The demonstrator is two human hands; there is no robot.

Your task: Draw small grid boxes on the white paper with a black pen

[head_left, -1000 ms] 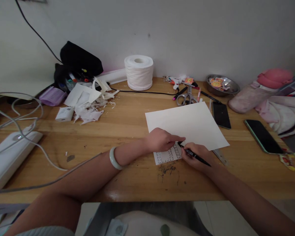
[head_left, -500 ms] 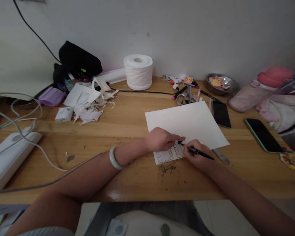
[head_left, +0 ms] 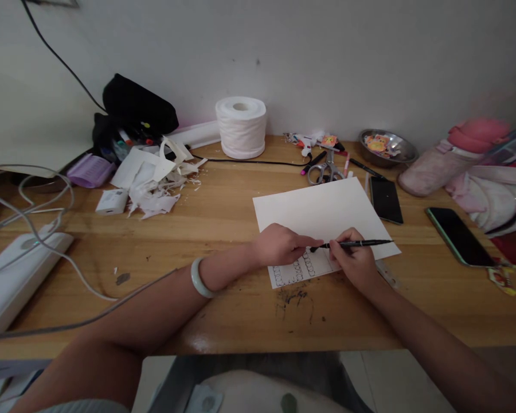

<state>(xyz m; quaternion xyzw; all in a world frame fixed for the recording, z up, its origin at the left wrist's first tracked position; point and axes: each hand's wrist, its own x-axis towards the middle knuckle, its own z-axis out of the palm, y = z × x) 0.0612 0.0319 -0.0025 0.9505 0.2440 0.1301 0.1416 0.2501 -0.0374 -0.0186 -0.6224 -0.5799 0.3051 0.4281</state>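
Note:
My left hand (head_left: 279, 244) rests on a sheet of white paper (head_left: 313, 209), its index finger stretched out and the other fingers curled under. In my right hand (head_left: 353, 258) is a slim black pen (head_left: 365, 243), held almost level and pointing left. Its black front end lies close below my left index finger, near the paper's lower part. Rows of small looped black shapes (head_left: 308, 265) are drawn along that lower edge. What lies under my left palm is hidden. A metal ruler (head_left: 387, 274) sticks out from beneath the paper by my right wrist.
Scissors (head_left: 325, 172), a small hot glue gun (head_left: 304, 143) and a metal bowl (head_left: 389, 150) stand behind the paper. Two phones (head_left: 460, 236) (head_left: 386, 199) lie right. A tissue roll (head_left: 241, 127), paper scraps (head_left: 155, 183), a power strip (head_left: 30, 258) and cables are left.
The pen has swung from slanting down to the right to almost level. My right hand has shifted slightly right and up; my left hand stays in place.

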